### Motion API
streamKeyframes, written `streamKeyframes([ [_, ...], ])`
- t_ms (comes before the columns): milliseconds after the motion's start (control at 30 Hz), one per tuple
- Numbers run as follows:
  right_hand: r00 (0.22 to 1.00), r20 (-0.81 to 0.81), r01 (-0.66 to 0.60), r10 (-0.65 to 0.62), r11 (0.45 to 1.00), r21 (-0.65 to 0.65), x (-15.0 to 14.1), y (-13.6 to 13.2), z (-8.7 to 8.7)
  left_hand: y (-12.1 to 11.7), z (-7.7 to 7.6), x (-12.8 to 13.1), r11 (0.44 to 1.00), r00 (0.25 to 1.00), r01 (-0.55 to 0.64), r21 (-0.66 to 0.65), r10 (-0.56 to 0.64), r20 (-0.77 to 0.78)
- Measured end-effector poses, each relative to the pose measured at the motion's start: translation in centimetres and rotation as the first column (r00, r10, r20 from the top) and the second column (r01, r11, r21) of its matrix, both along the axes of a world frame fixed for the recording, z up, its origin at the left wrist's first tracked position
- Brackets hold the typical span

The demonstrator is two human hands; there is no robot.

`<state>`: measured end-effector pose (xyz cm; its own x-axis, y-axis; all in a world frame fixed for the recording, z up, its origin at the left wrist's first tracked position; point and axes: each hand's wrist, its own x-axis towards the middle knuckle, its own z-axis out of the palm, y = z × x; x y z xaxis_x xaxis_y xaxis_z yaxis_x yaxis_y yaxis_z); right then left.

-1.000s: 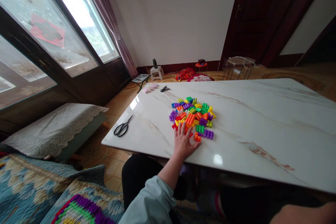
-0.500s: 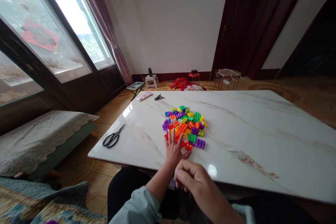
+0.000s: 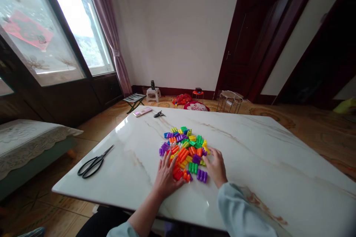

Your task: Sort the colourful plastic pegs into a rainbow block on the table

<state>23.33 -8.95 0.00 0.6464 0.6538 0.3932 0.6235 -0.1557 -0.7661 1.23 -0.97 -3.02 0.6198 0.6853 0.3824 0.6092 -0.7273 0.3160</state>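
Note:
A heap of small ribbed plastic toy blocks (image 3: 183,153) in red, orange, yellow, green, blue and purple lies on the white marble-patterned table (image 3: 239,140). My left hand (image 3: 166,178) rests at the near left side of the heap with its fingers spread, touching the red and orange pieces. On the right side, my right hand (image 3: 216,166) curves around the edge of the heap, thumb and fingers apart, close to yellow and purple pieces. Nothing is visibly gripped in either hand. A purple block (image 3: 202,176) and a green block (image 3: 193,168) lie at the near edge, between the hands.
Black-handled scissors (image 3: 93,164) lie on the table's left. Farther back are a pink flat case (image 3: 142,111) and small dark pliers (image 3: 159,114). Stools (image 3: 153,94) stand along the far wall. A cloth-covered bench (image 3: 35,144) is at the left.
My right hand has moved from above the near table edge to the right side of the heap and has opened. My left hand stays at the heap. The view has shifted.

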Motion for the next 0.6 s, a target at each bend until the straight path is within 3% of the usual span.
streamKeyframes([
  [100, 0.995, 0.102, 0.032, -0.007, 0.969, -0.244, 2.5, 4.0, 0.3, 0.2, -0.2, 0.0, 1.000, 1.000, 0.005, -0.010, -0.004, 0.011],
  [200, 0.993, 0.102, -0.001, 0.066, 0.845, -0.535, 3.6, 6.5, 0.5, 0.5, -0.4, 0.0, 1.000, 1.000, 0.014, -0.016, -0.014, 0.000],
  [267, 0.986, 0.104, -0.034, 0.131, 0.767, -0.641, 4.0, 7.2, 0.6, 0.6, -0.5, 0.0, 1.000, 1.000, 0.017, -0.014, -0.017, -0.004],
  [367, 0.981, 0.102, -0.055, 0.166, 0.736, -0.674, 4.4, 7.4, 0.4, 0.6, -0.6, 0.0, 1.000, 1.000, 0.019, -0.005, -0.019, -0.012],
  [600, 0.986, 0.087, -0.066, 0.145, 0.801, -0.595, 4.8, 7.0, -0.7, 0.7, -0.8, 0.0, 1.000, 1.000, 0.019, -0.017, -0.019, -0.018],
])
